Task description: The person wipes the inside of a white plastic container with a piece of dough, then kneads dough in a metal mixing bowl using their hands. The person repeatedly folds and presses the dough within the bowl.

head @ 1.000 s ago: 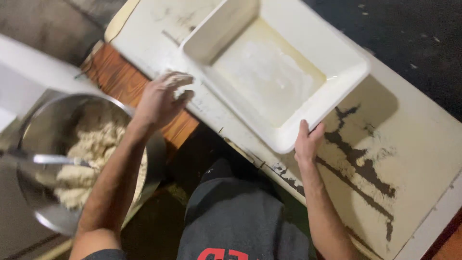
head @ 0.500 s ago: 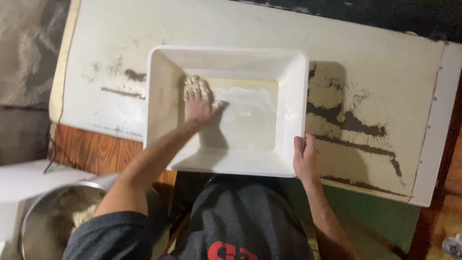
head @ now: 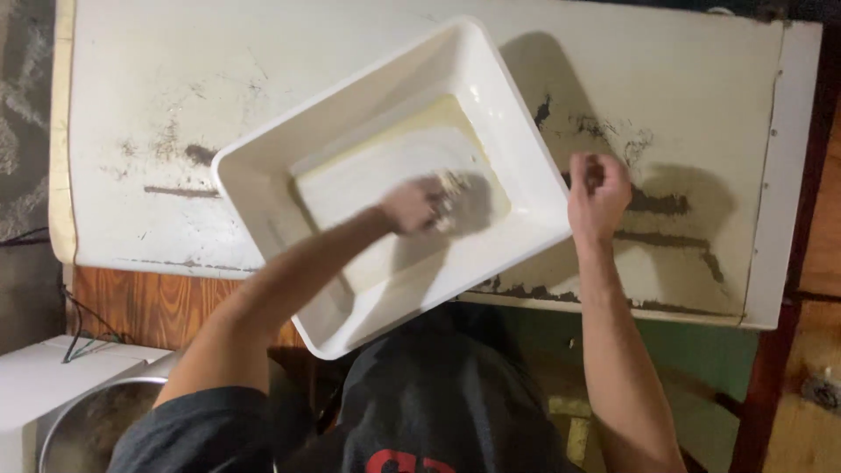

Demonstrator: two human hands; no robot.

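Observation:
A white rectangular plastic tub (head: 263,188) sits tilted on a worn white board (head: 263,79), one corner hanging over the near edge. My left hand (head: 412,204) reaches inside the tub, blurred, with pale dough stuck to its fingers (head: 451,197) against the oily bottom. My right hand (head: 598,194) is curled at the tub's right rim; whether it grips the rim is unclear.
A steel bowl (head: 88,429) shows at the lower left beside a white box (head: 44,377) with a cable. Brown wood (head: 149,307) lies under the board's near left edge. The board carries dark scuffed patches (head: 666,206) on its right half.
The tub has turned from square to diagonal on the board. My left hand slid from the tub's far left toward its middle. My right hand rose along the right rim.

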